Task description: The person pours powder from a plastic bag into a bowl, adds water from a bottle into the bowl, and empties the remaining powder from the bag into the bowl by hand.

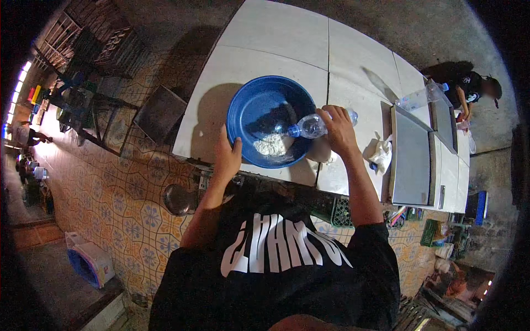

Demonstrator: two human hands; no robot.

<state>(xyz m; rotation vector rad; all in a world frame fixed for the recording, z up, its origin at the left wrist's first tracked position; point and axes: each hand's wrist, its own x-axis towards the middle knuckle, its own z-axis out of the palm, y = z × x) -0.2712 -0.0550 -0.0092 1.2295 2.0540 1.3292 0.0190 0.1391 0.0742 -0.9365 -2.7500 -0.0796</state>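
Right hand (338, 131) tilted a clear plastic bottle (312, 126) into a blue plastic basin (259, 92)

The basin stood just above the middle of the frame, on a white tiled surface (276, 54) that ran from the upper middle toward the right. A heap of white powder (270, 146) lay on the lower part of the basin's floor. The left hand (228, 157) was closed on the lower-left rim, its thumb over the edge and its fingers along the outer wall. The right hand was clamped around the bottle's body, to the right of the basin. The bottle lay nearly level, its blue neck end (294, 131) inside the basin above the powder; whether any liquid was running out could not be told.

Right of the right hand, a crumpled white bag or cloth (381, 154) lay on the surface, near a flat grey panel (412, 160). Farther up and right, a larger clear bottle with a blue cap (414, 99) lay on its side. A co-worker in dark clothing and a cap (472, 91) was at the far right edge of the surface. Patterned floor tiles (143, 190) filled the lower left, with a dark round seat (179, 199) near the left forearm
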